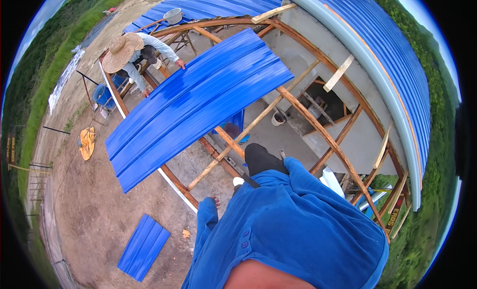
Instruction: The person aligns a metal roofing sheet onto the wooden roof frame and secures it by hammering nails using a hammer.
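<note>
A long blue ribbed roofing sheet point(198, 105) lies slanted across the wooden roof frame, in front of me. A co-worker point(131, 55) in a straw hat has both hands at its far left edge. My left hand point(215, 202) shows small past its blue sleeve, fingers loosely apart with nothing visible in them, close to the white-edged outer beam point(174, 187). My right hand point(282, 154) barely shows beyond its sleeve, beside my dark trouser leg; its fingers are too small to make out. Neither hand touches the sheet.
Wooden rafters point(313, 120) cross open gaps above a concrete floor with a bucket point(278, 118). A finished blue roof point(382, 55) rises at the right. On the ground at the left lie a smaller blue sheet point(143, 247) and a yellow cloth point(87, 143).
</note>
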The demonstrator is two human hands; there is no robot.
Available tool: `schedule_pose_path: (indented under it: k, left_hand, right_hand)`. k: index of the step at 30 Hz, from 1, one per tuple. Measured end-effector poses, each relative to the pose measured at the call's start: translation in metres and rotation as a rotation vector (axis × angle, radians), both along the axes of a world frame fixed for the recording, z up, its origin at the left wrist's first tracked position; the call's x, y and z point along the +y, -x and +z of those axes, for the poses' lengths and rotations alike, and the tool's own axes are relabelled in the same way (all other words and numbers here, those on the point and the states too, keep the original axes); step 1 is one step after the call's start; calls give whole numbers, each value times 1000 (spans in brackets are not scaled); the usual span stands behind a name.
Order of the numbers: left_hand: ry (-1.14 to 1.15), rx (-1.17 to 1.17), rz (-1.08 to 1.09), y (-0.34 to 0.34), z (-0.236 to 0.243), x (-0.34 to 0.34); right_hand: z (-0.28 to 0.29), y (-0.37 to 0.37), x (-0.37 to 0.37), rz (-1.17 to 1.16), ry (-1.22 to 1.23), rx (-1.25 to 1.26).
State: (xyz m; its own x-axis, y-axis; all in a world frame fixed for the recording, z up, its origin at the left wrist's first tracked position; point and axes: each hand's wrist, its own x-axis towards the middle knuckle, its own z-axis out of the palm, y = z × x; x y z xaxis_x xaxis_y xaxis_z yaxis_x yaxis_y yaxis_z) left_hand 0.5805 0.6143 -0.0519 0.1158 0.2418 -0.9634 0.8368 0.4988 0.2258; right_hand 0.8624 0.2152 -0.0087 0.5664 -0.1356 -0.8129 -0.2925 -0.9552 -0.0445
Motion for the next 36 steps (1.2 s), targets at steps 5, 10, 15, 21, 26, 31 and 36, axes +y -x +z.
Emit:
schedule_pose_path:
  k: [5, 10, 15, 21, 26, 31, 36]
  left_hand:
    - [19, -85, 29, 7, 1, 0]
    - [14, -141, 14, 10, 9, -5]
    - [17, -110, -21, 11, -8, 0]
    - [6, -17, -7, 5, -23, 1]
    - [41, -29, -7, 1, -18, 1]
    - [73, 0, -4, -1, -12, 1]
    - [32, -31, -59, 4, -7, -1]
  right_hand:
    - [1, -2, 2, -3, 5, -2]
    - [-1, -3, 1, -7, 6, -8]
    - [1, -2, 3, -4, 7, -3]
    - [-1, -2, -1, -12, 7, -7]
    - [-1, -1, -3, -18, 3, -7]
    - [1, 0, -3, -17, -3, -9]
    - [0, 2, -3, -19, -3, -8]
